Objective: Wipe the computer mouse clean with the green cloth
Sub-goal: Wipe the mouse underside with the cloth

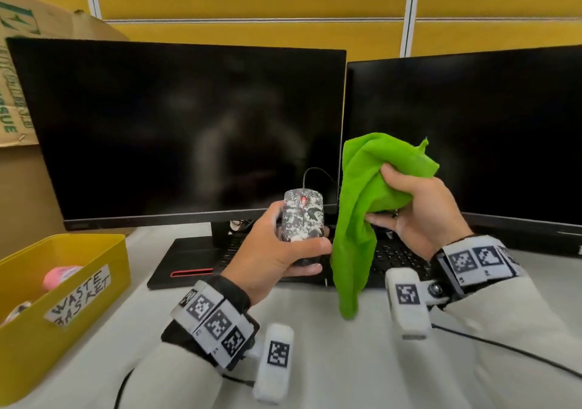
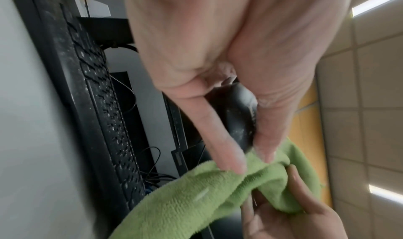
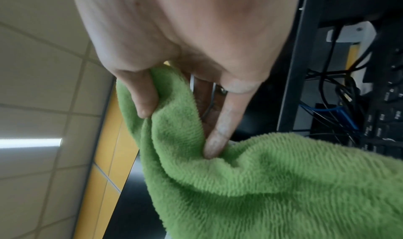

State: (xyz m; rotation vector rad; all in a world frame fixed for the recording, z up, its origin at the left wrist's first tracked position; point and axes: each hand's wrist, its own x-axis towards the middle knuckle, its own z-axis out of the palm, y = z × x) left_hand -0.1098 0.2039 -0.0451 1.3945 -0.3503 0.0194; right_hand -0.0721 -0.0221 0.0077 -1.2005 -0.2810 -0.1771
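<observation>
A wired computer mouse (image 1: 303, 216), black and heavily speckled with white dust, is lifted off the desk in my left hand (image 1: 277, 248), thumb across its near end and fingers behind it. In the left wrist view the mouse (image 2: 237, 115) shows dark between my fingers. My right hand (image 1: 419, 207) grips a bunched green cloth (image 1: 362, 219) just right of the mouse; a long tail of it hangs down toward the keyboard. The cloth (image 3: 261, 182) fills the right wrist view, pinched by thumb and fingers. The cloth (image 2: 196, 199) lies close against my left fingertips.
Two dark monitors (image 1: 189, 131) (image 1: 472, 138) stand behind. A black keyboard (image 1: 393, 257) lies under the hands. A yellow bin (image 1: 94, 270) labelled waste basket sits at left, a cardboard box (image 1: 19, 78) behind it. Cables run over the white desk (image 1: 346, 361).
</observation>
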